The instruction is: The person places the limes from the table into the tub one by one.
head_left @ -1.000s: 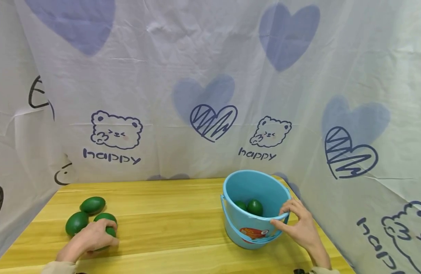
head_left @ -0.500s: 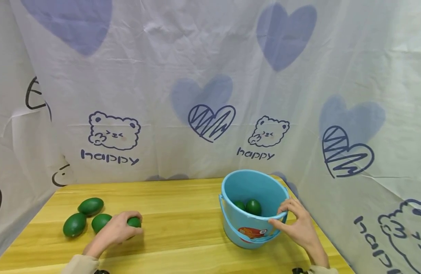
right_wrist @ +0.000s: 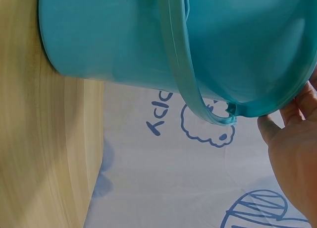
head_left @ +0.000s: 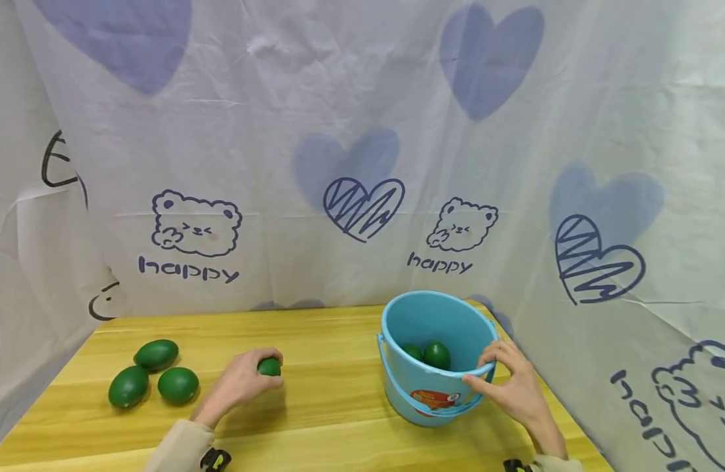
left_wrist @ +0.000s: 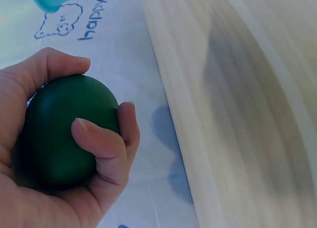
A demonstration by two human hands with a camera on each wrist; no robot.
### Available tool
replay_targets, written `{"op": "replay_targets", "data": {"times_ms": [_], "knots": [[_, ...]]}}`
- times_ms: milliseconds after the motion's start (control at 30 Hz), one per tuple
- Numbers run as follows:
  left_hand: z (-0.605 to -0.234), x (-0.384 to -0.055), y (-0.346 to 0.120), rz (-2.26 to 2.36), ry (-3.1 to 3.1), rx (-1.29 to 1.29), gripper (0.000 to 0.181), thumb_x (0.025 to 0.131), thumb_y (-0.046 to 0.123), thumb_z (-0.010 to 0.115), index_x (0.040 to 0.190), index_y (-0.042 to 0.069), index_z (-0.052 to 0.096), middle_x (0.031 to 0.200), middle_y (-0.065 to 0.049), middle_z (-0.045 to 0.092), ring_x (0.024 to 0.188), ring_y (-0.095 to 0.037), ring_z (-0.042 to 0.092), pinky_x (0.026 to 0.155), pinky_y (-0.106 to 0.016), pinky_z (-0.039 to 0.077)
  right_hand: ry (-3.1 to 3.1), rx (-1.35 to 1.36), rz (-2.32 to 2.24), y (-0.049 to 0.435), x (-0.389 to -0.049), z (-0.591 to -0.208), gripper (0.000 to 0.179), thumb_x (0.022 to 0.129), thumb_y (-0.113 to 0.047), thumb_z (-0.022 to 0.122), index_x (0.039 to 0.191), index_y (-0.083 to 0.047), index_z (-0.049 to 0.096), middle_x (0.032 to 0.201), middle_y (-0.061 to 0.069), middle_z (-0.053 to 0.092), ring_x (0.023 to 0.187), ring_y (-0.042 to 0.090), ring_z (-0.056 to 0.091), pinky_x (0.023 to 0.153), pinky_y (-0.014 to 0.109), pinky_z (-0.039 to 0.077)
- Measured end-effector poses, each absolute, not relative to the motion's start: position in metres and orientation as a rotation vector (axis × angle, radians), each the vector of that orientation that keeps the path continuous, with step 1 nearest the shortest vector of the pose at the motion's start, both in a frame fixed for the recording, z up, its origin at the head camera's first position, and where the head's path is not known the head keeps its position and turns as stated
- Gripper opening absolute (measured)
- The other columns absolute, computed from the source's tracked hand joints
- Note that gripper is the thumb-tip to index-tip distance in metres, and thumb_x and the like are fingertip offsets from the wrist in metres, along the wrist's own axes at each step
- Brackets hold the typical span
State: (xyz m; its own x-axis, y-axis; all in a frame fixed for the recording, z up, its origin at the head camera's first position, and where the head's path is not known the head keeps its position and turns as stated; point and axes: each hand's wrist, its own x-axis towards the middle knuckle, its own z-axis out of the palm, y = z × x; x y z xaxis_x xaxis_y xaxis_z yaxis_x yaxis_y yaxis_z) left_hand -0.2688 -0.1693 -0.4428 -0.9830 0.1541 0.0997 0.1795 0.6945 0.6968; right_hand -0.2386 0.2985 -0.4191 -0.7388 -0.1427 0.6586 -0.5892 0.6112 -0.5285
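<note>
My left hand (head_left: 237, 381) holds a smooth dark green avocado (head_left: 269, 367) above the table, left of the bucket. In the left wrist view the fingers (left_wrist: 101, 141) and thumb curl round the avocado (left_wrist: 54, 124). With fingers and thumb, my right hand (head_left: 518, 393) grips the right rim of a light blue bucket (head_left: 398, 380). The bucket stands upright, its handle (head_left: 392, 387) hanging down at the front. Two green avocados (head_left: 436, 355) lie inside it, one partly hidden. In the right wrist view the thumb and fingers of the hand (right_wrist: 294, 153) meet the bucket's rim (right_wrist: 257, 111).
Three more avocados (head_left: 178, 385) lie grouped on the left of the wood-grain table (head_left: 333, 367). A white cloth (head_left: 268, 131) printed with hearts and bears hangs behind the table and along both sides.
My left hand has lifted one avocado from the group at the left and carried it rightward toward the bucket. My right hand and the bucket have stayed in place.
</note>
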Motion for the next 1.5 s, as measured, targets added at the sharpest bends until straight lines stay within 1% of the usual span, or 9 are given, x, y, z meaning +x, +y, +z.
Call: {"op": "replay_targets", "data": {"times_ms": [300,400,533,767,933,1067,1167,1333,1500], "knots": [[-0.434,-0.284,-0.128,-1.175,-2.706,-0.416,0.038,0.075,0.022,0.081,0.11,0.022,0.067,0.102,-0.007,0.061,0.081,-0.019,0.055,0.062,-0.031,0.047,-2.218,0.596,1.022,0.301,-0.244,-0.426,0.037,0.061,-0.002,0.09,0.08,-0.018,0.062,0.092,0.001,0.059,0.093,0.008,0.049,0.087,0.019,0.034],[-0.429,-0.287,-0.114,-1.222,-2.645,-0.452,0.045,0.075,0.022,0.083,0.115,0.022,0.064,0.108,-0.006,0.062,0.083,-0.019,0.058,0.064,-0.031,0.05,-2.239,0.592,1.022,0.301,-0.243,-0.425,0.037,0.064,-0.006,0.09,0.081,-0.02,0.061,0.093,-0.003,0.059,0.094,0.005,0.049,0.088,0.02,0.035],[-0.421,-0.288,-0.098,-1.289,-2.549,-0.472,0.049,0.073,0.02,0.086,0.115,0.023,0.059,0.11,-0.005,0.064,0.083,-0.018,0.061,0.065,-0.03,0.053,-2.268,0.583,1.037,0.301,-0.243,-0.424,0.036,0.066,-0.009,0.09,0.081,-0.022,0.061,0.094,-0.007,0.058,0.096,0.004,0.049,0.089,0.023,0.036],[-0.405,-0.286,-0.072,-1.372,-2.397,-0.501,0.048,0.075,0.029,0.085,0.119,0.026,0.066,0.114,-0.001,0.063,0.089,-0.02,0.06,0.07,-0.033,0.052,-2.265,0.596,1.044,0.3,-0.246,-0.423,0.036,0.066,-0.01,0.09,0.082,-0.023,0.06,0.094,-0.008,0.058,0.095,0.004,0.049,0.088,0.022,0.036],[-0.396,-0.284,-0.052,-1.453,-2.351,-0.516,0.042,0.08,0.028,0.077,0.12,0.03,0.065,0.112,-0.002,0.062,0.087,-0.019,0.057,0.068,-0.032,0.05,-2.252,0.583,1.044,0.302,-0.245,-0.427,0.037,0.066,-0.008,0.09,0.081,-0.022,0.06,0.094,-0.007,0.058,0.093,0.004,0.049,0.087,0.02,0.036],[-0.394,-0.284,-0.037,-1.525,-2.296,-0.54,0.044,0.081,0.022,0.072,0.124,0.029,0.062,0.109,-0.003,0.062,0.082,-0.019,0.057,0.065,-0.032,0.051,-2.25,0.57,1.038,0.302,-0.245,-0.428,0.035,0.067,-0.008,0.09,0.081,-0.021,0.06,0.094,-0.007,0.058,0.094,0.004,0.049,0.087,0.02,0.036],[-0.394,-0.284,-0.025,-1.574,-2.246,-0.569,0.046,0.082,0.023,0.074,0.125,0.028,0.058,0.109,-0.003,0.064,0.082,-0.018,0.06,0.065,-0.031,0.053,-2.252,0.564,1.042,0.301,-0.244,-0.428,0.034,0.067,-0.009,0.09,0.081,-0.021,0.061,0.095,-0.006,0.058,0.095,0.004,0.049,0.087,0.02,0.035],[-0.398,-0.283,-0.008,-1.445,-2.176,-0.662,0.048,0.082,0.028,0.079,0.125,0.023,0.059,0.113,-0.003,0.065,0.088,-0.017,0.062,0.07,-0.028,0.054,-2.238,0.571,1.035,0.302,-0.243,-0.428,0.036,0.065,-0.008,0.09,0.081,-0.021,0.06,0.094,-0.005,0.057,0.094,0.004,0.048,0.087,0.019,0.035],[-0.4,-0.282,0.005,-1.343,-2.129,-0.742,0.055,0.081,0.021,0.081,0.131,0.018,0.059,0.121,-0.007,0.062,0.095,-0.018,0.061,0.075,-0.028,0.054,-2.244,0.549,1.027,0.302,-0.244,-0.429,0.035,0.066,-0.009,0.09,0.08,-0.022,0.061,0.094,-0.006,0.057,0.094,0.003,0.048,0.087,0.019,0.035]]}}
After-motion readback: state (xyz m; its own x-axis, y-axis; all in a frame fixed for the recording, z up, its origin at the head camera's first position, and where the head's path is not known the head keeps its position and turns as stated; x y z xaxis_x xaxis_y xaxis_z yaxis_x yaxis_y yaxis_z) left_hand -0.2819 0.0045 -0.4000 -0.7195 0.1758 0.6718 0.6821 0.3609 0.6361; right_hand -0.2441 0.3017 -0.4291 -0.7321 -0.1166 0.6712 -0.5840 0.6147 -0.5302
